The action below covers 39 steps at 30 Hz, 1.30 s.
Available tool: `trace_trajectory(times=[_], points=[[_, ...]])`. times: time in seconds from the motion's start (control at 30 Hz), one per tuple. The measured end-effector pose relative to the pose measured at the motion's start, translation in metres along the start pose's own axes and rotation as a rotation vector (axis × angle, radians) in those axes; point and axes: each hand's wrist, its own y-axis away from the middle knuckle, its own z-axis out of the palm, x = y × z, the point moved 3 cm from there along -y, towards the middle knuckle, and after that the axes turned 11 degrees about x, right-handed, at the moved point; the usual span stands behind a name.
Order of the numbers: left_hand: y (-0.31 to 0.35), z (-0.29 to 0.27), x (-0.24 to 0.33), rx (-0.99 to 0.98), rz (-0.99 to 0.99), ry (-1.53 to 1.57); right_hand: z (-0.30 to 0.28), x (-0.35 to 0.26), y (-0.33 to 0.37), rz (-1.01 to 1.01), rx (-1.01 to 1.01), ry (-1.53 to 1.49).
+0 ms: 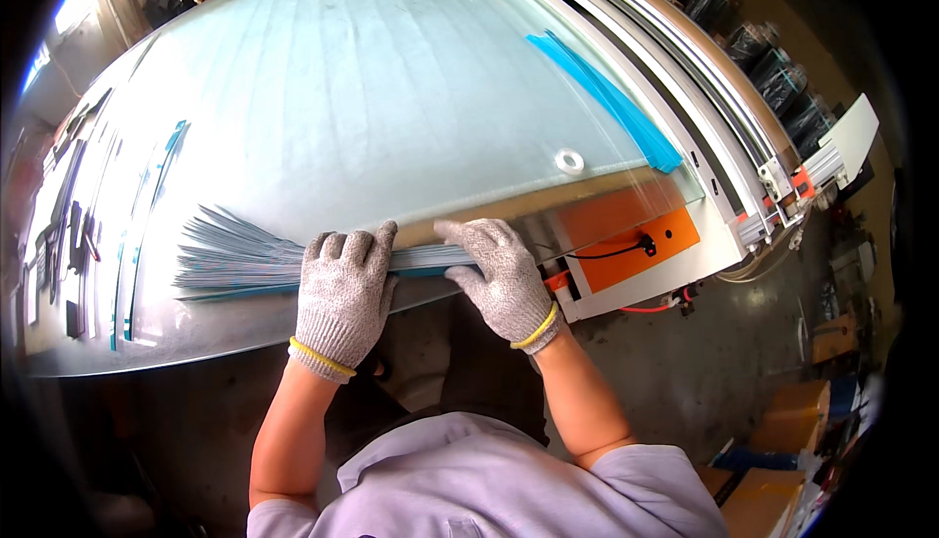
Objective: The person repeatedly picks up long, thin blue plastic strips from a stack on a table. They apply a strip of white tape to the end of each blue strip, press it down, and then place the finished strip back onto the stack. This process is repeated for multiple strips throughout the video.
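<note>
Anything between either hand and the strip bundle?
Nothing visible except the knit gloves: the left hand covers part of the strip bundle, the right hand is at its right end. The white ring lies farther back, clear.

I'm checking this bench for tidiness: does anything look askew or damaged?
Mainly the bundle of strips: its left end fans out unevenly, while the section between the left hand and right hand lies compact. I see no clear damage.

Tabletop [362, 98] ctr passable, strip stack [240, 260] blocks nr edge, blue strips [610, 100] R.
</note>
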Motion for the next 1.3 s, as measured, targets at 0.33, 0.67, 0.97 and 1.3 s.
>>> trace_trajectory(times=[0.33, 0.67, 0.97, 1.3], points=[[0.074, -0.073, -0.141, 0.093, -0.392, -0.048, -0.016, 0.025, -0.005, 0.109, 0.029, -0.042], [0.067, -0.077, -0.133, -0.033, -0.391, -0.257, -0.011, 0.020, -0.008, 0.047, -0.010, 0.107], [0.004, -0.044, -0.121, -0.261, -0.096, -0.208, -0.011, 0.031, -0.031, -0.082, -0.143, 0.334], [-0.084, 0.020, -0.179, -0.140, -0.124, -0.102, 0.052, 0.131, -0.133, -0.132, -0.270, 0.682]])
